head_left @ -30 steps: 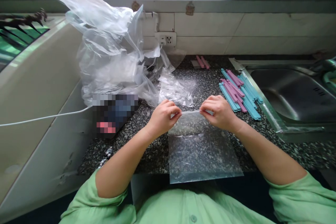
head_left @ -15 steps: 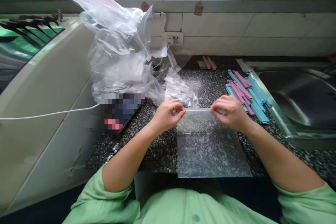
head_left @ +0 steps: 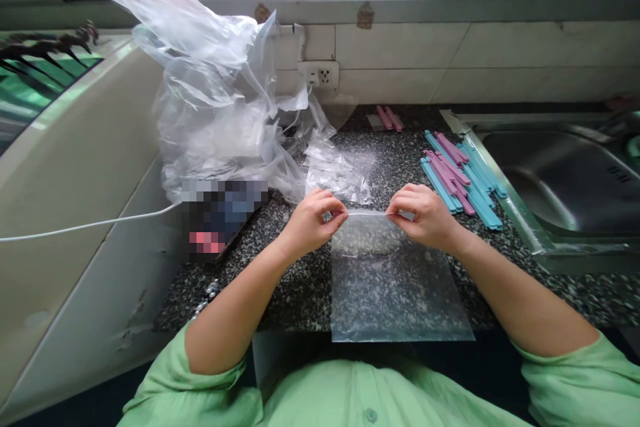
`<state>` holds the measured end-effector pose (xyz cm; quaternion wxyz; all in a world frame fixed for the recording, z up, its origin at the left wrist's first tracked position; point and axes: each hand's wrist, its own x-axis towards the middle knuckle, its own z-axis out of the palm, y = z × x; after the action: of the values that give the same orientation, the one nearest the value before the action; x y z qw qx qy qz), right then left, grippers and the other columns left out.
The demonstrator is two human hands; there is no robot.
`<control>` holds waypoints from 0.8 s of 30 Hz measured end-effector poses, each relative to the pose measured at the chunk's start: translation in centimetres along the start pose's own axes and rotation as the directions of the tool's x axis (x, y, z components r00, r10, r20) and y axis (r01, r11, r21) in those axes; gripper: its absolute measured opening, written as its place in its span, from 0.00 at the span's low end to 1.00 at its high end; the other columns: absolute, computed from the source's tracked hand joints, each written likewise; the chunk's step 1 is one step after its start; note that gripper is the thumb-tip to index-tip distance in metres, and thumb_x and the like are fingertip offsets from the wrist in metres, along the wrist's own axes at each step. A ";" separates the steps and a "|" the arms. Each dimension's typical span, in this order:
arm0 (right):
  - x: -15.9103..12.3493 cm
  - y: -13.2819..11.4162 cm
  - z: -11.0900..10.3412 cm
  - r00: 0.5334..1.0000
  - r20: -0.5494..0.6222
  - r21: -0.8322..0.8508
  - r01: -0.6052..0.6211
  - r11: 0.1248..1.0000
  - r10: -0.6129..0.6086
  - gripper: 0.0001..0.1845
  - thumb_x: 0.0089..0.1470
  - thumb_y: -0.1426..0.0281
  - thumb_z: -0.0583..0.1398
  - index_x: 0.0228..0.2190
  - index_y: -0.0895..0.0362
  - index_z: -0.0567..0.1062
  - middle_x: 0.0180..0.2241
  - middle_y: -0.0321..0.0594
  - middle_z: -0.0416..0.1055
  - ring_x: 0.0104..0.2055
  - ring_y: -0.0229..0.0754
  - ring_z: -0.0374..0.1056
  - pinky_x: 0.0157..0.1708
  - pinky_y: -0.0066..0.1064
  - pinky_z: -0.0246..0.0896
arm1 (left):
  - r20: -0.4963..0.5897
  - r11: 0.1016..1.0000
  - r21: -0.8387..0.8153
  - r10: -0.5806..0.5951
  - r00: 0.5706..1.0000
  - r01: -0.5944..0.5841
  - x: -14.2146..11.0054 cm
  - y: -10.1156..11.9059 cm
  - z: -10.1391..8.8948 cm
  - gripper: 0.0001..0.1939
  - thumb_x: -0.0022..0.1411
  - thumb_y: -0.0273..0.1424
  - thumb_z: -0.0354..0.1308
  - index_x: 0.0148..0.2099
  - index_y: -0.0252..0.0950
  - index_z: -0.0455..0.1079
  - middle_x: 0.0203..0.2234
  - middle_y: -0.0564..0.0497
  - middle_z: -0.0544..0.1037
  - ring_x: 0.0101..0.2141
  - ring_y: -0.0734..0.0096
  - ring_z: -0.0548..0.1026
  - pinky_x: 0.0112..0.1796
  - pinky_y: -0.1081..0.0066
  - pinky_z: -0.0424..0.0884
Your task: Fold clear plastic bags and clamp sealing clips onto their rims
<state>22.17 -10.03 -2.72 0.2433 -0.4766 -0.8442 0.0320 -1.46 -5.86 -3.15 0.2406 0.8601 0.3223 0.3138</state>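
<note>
A clear plastic bag (head_left: 395,293) lies on the speckled dark counter, its near edge reaching past the counter's front. My left hand (head_left: 317,220) pinches the left end of the bag's folded far edge between thumb and fingers. At the right end of that edge, my right hand (head_left: 420,217) pinches it the same way. The strip between the two hands is drawn straight. To the right of my right hand rests a pile of blue and pink bag-sealing clips (head_left: 460,177).
Crumpled clear plastic bags (head_left: 215,113) heap up at the back left. A phone (head_left: 225,213) with a white cable (head_left: 100,232) lies left of my left hand. Two pink clips (head_left: 389,118) are near the wall. A steel sink (head_left: 560,180) is at the right.
The view has turned slightly right, so everything sits a little further left. My right hand is slightly closer to my left along the bag's edge; both still pinch it.
</note>
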 end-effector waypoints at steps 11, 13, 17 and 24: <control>0.1 -0.7 0.4 0.999 0.011 0.059 -0.034 0.998 0.033 0.03 0.50 0.70 0.59 0.27 0.57 0.71 0.26 0.39 0.72 0.30 0.41 0.64 0.33 0.32 0.54 | -0.035 0.999 -0.043 0.016 0.999 -0.018 0.0 0.2 0.3 0.05 0.55 0.24 0.54 0.27 0.35 0.68 0.22 0.52 0.71 0.29 0.72 0.66 0.32 0.71 0.63; 0.2 -0.8 0.5 1.000 0.001 0.062 -0.015 0.998 0.015 0.04 0.51 0.71 0.57 0.25 0.57 0.70 0.26 0.39 0.71 0.30 0.40 0.63 0.33 0.32 0.54 | -0.041 0.999 -0.035 0.035 0.999 -0.036 0.0 0.3 0.4 0.06 0.55 0.23 0.54 0.27 0.35 0.67 0.22 0.53 0.71 0.28 0.72 0.66 0.33 0.71 0.63; 0.3 -0.9 0.7 1.000 -0.015 0.054 0.002 0.999 -0.002 0.06 0.51 0.72 0.57 0.24 0.57 0.70 0.26 0.39 0.71 0.30 0.40 0.63 0.32 0.31 0.54 | -0.045 0.998 -0.056 0.016 0.999 -0.019 0.0 0.5 0.5 0.06 0.54 0.23 0.54 0.26 0.34 0.67 0.21 0.53 0.70 0.28 0.73 0.66 0.33 0.70 0.63; 0.3 -1.1 0.9 0.999 -0.049 0.070 0.022 0.997 -0.019 0.05 0.51 0.73 0.57 0.24 0.57 0.70 0.25 0.39 0.71 0.29 0.40 0.62 0.32 0.31 0.55 | 0.051 0.927 -0.297 -0.225 0.973 0.229 -0.1 0.0 1.2 0.05 0.52 0.30 0.58 0.29 0.33 0.69 0.22 0.52 0.71 0.26 0.74 0.68 0.29 0.73 0.64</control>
<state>20.78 -10.27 -3.09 0.2805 -0.4597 -0.8413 0.0476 -0.70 -6.20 -4.01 0.4059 0.7729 0.3661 0.3223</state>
